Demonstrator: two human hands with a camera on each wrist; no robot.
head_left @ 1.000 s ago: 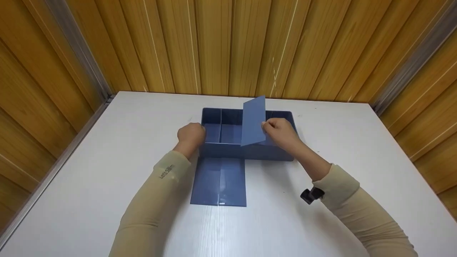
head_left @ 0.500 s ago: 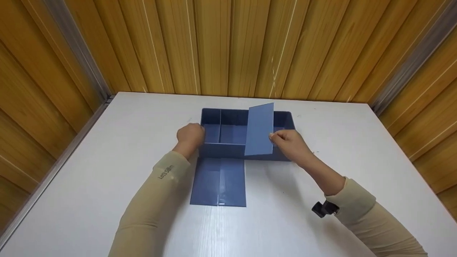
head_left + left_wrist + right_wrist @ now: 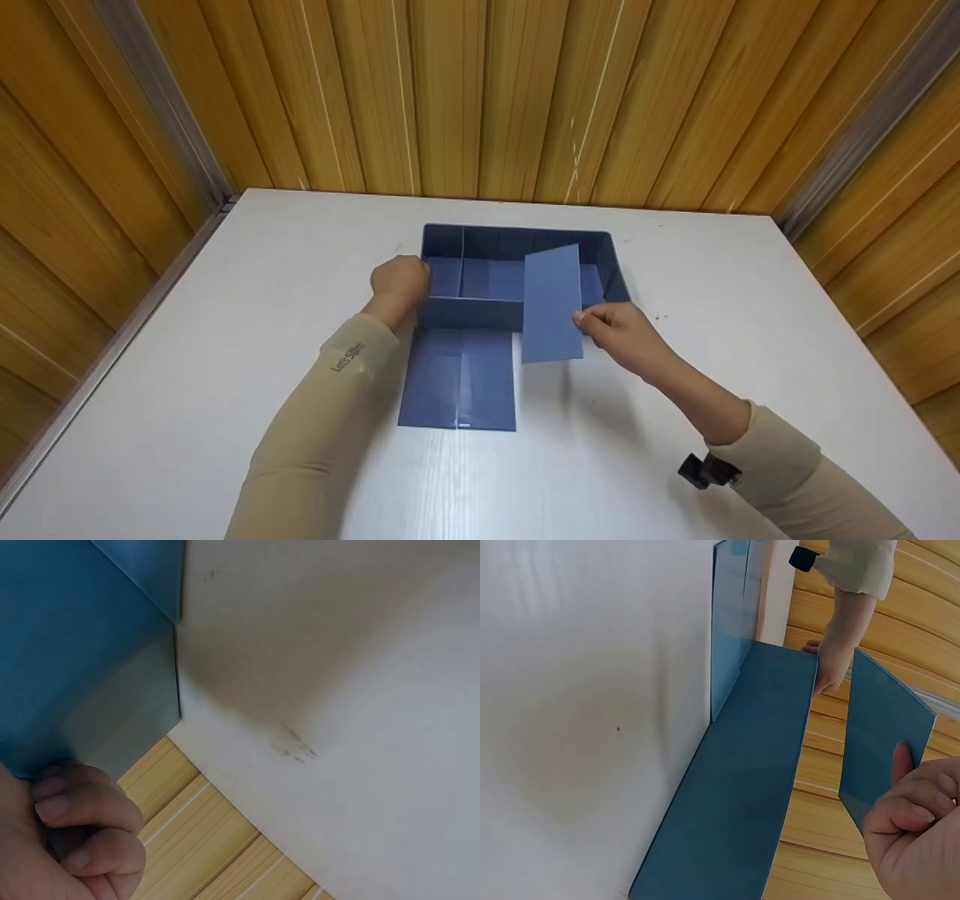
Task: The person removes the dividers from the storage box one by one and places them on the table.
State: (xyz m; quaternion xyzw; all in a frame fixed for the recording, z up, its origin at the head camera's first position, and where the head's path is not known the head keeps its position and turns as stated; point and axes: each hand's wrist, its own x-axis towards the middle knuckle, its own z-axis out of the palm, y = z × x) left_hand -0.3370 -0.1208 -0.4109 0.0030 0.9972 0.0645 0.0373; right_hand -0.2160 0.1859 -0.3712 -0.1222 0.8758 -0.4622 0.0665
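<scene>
A blue divided storage box [image 3: 469, 315] stands on the white table. At its left end my left hand [image 3: 400, 281] grips the side wall with curled fingers; the left wrist view shows this hand [image 3: 86, 829] against the blue wall. My right hand [image 3: 628, 334] pinches a flat blue divider panel [image 3: 553, 311] by its right edge, between thumb and fingers. The panel is held up in front of the box's right half and overlaps its front wall. In the right wrist view the lifted panel [image 3: 885, 720] is apart from the box [image 3: 727, 787].
Two similar blue panels, a left one [image 3: 431, 382] and a right one [image 3: 487, 382], lie side by side on the table [image 3: 600, 480] before the box. One upright divider [image 3: 463, 262] stands inside, near the left end. Wood-patterned walls [image 3: 480, 97] enclose the table.
My right hand has drawn the divider panel toward me and slightly right, from over the box to in front of its front wall. The left hand stays on the box.
</scene>
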